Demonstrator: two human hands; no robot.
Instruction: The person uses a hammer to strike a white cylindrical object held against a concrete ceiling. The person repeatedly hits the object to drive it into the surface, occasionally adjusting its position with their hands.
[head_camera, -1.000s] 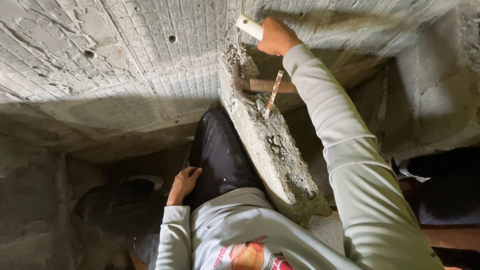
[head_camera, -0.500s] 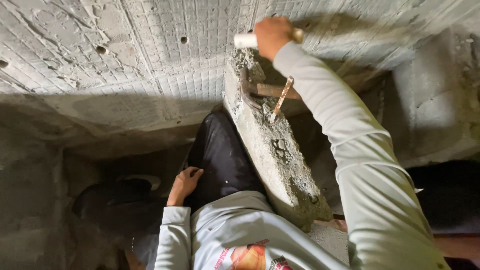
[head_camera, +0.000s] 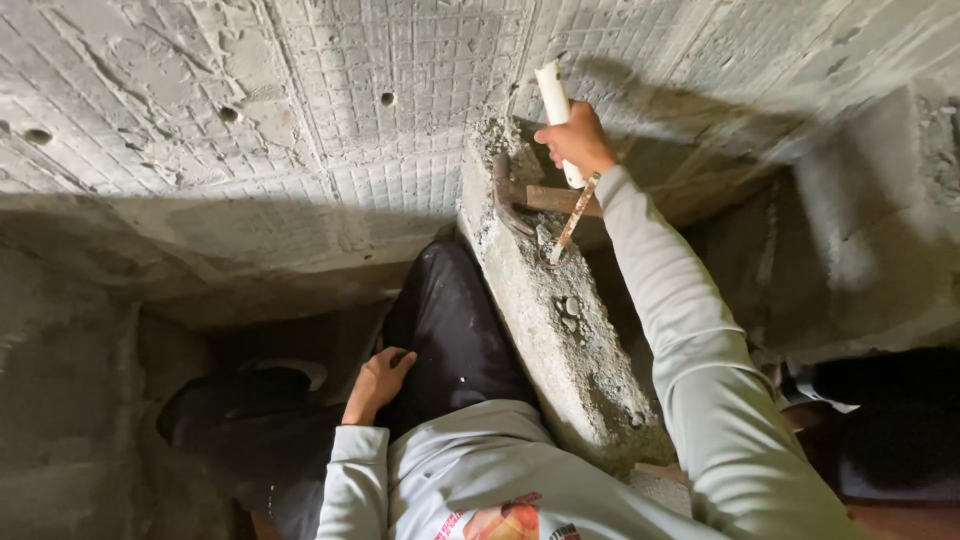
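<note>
Fingers of the right hand (head_camera: 573, 143) are wrapped tight around a white pipe (head_camera: 556, 112), which runs through the fist: its upper end sticks out above the knuckles toward the scored concrete wall (head_camera: 330, 120), and a short bit shows below the palm. This fist sits just above the top end of the rough concrete slab (head_camera: 560, 320), the long grey block that leans from the wall down toward the person's lap. A rusty hammer (head_camera: 530, 197) lies across that same top end of the slab, directly beneath the fist, its head on the slab's crumbly face; a thin rusted metal strip (head_camera: 570, 222) slants down just beside it, touching the slab. Loose chips of concrete dot the slab's middle. Well to the left of the slab, the left hand (head_camera: 378, 382) rests on the dark trousers (head_camera: 450, 330), fingers loosely curled and slightly apart, holding nothing.
</note>
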